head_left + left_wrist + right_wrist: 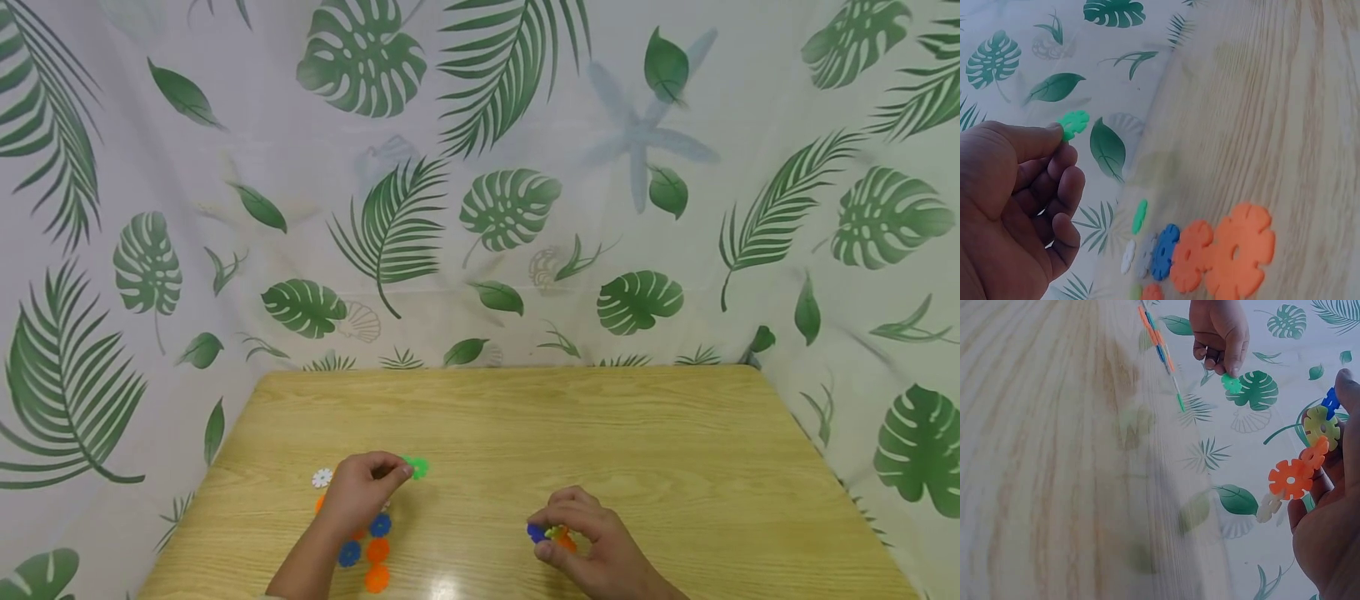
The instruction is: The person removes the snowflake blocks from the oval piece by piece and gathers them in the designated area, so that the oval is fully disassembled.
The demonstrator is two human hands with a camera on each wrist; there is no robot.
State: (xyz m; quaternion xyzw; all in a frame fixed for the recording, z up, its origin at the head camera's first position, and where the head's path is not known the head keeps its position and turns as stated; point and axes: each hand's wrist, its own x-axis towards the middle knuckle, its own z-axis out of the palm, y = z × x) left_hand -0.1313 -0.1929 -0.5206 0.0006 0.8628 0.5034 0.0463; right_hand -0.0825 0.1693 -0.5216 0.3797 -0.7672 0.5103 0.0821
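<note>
My left hand [358, 496] pinches a green notched flower disc [420, 467] between thumb and forefinger, above the table. In the left wrist view the same green disc [1075, 125] sticks out past the thumb tip, the other fingers loosely curled. To the right, my right hand [603, 546] holds a short chain of interlocked discs. In the right wrist view the chain runs from a blue disc [1330, 402] at the thumb through a yellow disc [1320, 427] and two orange discs [1290, 480] to a white disc [1269, 507]. The two hands are apart.
On the wooden table [487, 417], several loose discs lie around my left forearm: a white disc [322, 477], blue discs [380, 524] and orange discs [377, 577]. Another green disc [1140, 216] shows in the left wrist view. Leaf-print cloth [420, 250] surrounds the table's back and sides.
</note>
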